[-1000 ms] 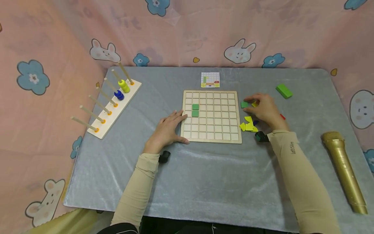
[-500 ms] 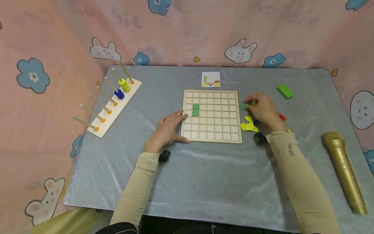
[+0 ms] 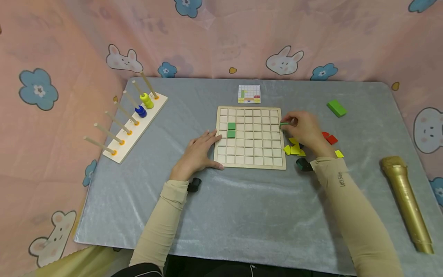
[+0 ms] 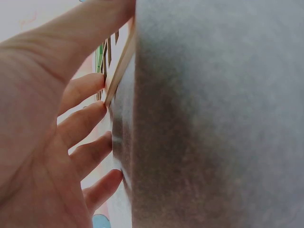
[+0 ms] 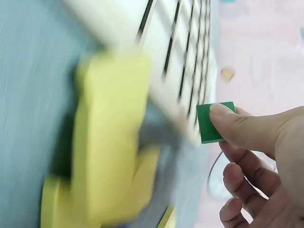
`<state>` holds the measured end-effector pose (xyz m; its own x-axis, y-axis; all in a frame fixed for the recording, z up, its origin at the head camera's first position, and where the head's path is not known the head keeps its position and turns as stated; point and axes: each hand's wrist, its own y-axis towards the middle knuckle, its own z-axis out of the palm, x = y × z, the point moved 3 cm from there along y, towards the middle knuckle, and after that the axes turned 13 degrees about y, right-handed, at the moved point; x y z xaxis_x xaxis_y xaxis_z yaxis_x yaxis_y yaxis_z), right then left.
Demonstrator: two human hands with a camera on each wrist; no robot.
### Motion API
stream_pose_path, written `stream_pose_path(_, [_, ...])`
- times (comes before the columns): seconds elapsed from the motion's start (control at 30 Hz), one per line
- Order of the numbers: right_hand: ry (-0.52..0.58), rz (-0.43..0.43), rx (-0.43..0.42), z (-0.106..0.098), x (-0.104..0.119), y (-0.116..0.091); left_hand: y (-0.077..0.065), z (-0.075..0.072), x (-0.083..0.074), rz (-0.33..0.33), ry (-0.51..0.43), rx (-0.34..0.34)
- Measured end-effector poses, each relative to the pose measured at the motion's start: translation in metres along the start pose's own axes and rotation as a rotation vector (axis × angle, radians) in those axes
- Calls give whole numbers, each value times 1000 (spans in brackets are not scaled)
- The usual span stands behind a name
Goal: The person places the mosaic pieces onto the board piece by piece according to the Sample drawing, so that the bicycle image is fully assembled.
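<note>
A wooden grid board (image 3: 250,167) lies mid-table, with two green square tiles (image 3: 231,134) set one above the other in its left part. My left hand (image 3: 198,156) rests with spread fingers against the board's left edge. Just off the right edge, my right hand (image 3: 304,129) pinches a green square tile (image 5: 207,128) between thumb and finger. Several yellow pieces (image 3: 294,150) lie below that hand, partly covering a dark blue one. Red pieces (image 3: 332,139) and a yellow piece (image 3: 339,154) lie right of the wrist.
Behind the board lies a small pattern card (image 3: 249,94). A peg stand (image 3: 135,129) with blue and yellow rings occupies the left. Toward the right are a green block (image 3: 337,108) and a gold microphone (image 3: 407,204).
My right hand has picked up the green tile from the table and moved left to the board's edge. Red and yellow pieces behind it are uncovered. The left hand stays put.
</note>
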<state>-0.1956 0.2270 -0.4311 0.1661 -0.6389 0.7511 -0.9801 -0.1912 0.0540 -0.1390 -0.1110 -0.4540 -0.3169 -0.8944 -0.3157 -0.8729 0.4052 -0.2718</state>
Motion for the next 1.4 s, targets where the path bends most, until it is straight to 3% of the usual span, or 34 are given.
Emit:
stream_pose_path(0.3, [134, -49, 83, 41, 45, 7, 0, 0, 1, -1, 4, -2])
stream_pose_path(0.47, [166, -34, 157, 65, 61, 7, 0, 0, 0, -1, 10, 0])
stream_pose_path(0.73, [164, -109, 254, 101, 73, 7, 1, 0, 0, -2, 21, -4])
stream_pose_path(1.17, [147, -124, 274, 116, 77, 12, 0, 0, 0, -2, 12, -4])
stream_pose_path(1.4, [89, -155, 242, 119, 76, 13, 0, 0, 1, 0, 11, -8])
